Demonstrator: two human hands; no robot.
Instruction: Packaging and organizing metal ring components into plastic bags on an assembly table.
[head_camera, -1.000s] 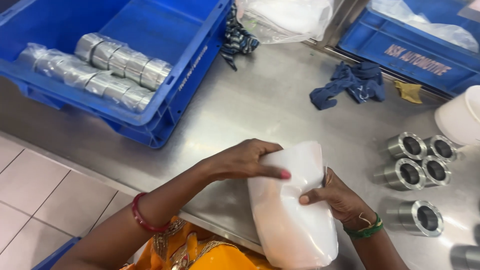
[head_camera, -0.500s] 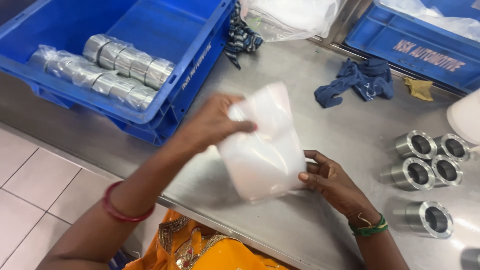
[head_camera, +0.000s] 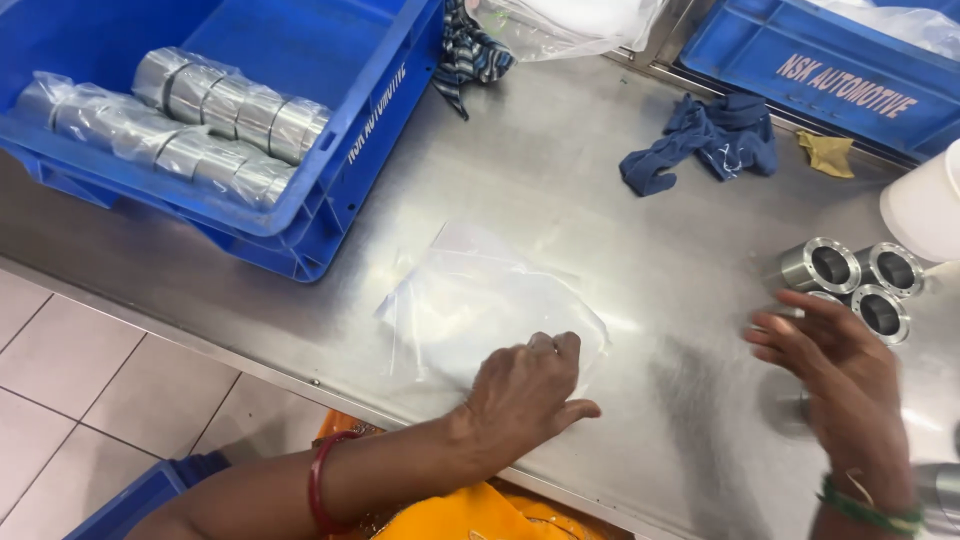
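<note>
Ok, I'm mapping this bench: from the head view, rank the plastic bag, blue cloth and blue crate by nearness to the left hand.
1. Plastic bag: under the left hand, touching.
2. Blue crate: up-left, at the table's edge.
3. Blue cloth: far side, up-right.

Bag: the plastic bag (head_camera: 480, 305) lies flat on the table (head_camera: 560, 190), under the left hand (head_camera: 525, 390).
Rings: the metal rings (head_camera: 850, 280) stand just beyond the right hand (head_camera: 845, 375) — fingertips near them.
Crate: the crate (head_camera: 330, 200) sits far left of both hands, wrapped cylinders (head_camera: 190, 120) inside.
Cloth: the rag (head_camera: 705, 140) lies well beyond, between the hands.
</note>
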